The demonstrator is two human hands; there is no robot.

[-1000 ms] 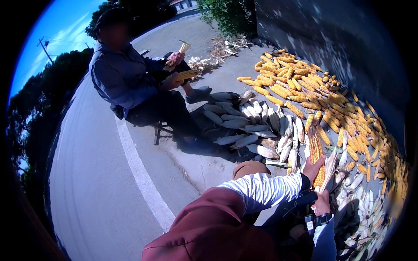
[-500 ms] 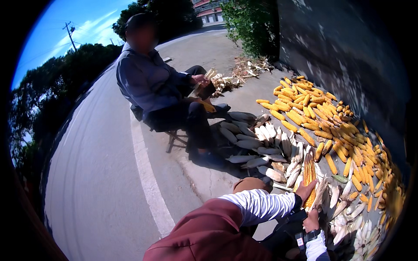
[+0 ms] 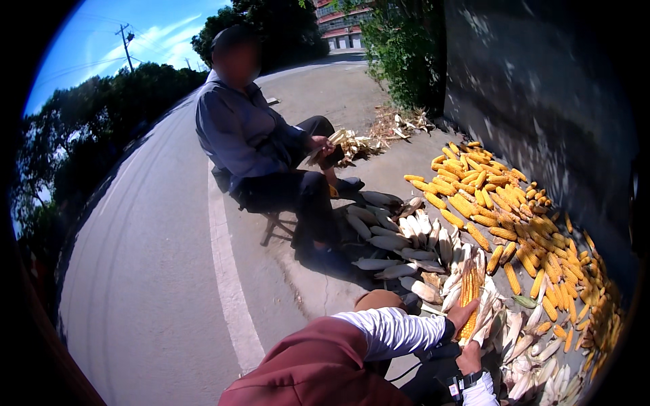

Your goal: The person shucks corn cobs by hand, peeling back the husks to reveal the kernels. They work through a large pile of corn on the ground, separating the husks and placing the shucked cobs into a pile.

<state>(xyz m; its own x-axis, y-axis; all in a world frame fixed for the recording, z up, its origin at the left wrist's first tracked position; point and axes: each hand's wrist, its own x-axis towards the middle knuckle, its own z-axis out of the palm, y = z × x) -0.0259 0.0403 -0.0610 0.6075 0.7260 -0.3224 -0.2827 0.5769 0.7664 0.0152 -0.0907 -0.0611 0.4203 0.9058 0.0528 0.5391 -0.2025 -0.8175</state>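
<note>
A yellow corn cob [image 3: 468,287], its kernels bared on the side I see, stands tilted between my two hands. My left hand [image 3: 462,317] is closed round its middle. Pale husk leaves [image 3: 485,312] hang peeled back along its right side. Below, my right hand [image 3: 470,357] is closed on the husk at the cob's lower end; its fingertips are partly hidden. Unhusked ears [image 3: 420,289] lie in a pile just beyond my hands. Loose empty husks [image 3: 521,338] are heaped to the right of them.
A spread of bare yellow cobs [image 3: 501,196] runs along the foot of a dark wall [image 3: 521,81]. At the far left, another person [image 3: 237,128] sits on a folding stool [image 3: 276,227], holding pale husk. A road with a white line [image 3: 227,284] lies to the left.
The scene has shifted in view. My hands stay closed on the same cob and its husk. The seated person's yellow cob has dropped lower, with only a bit of yellow showing by the leg.
</note>
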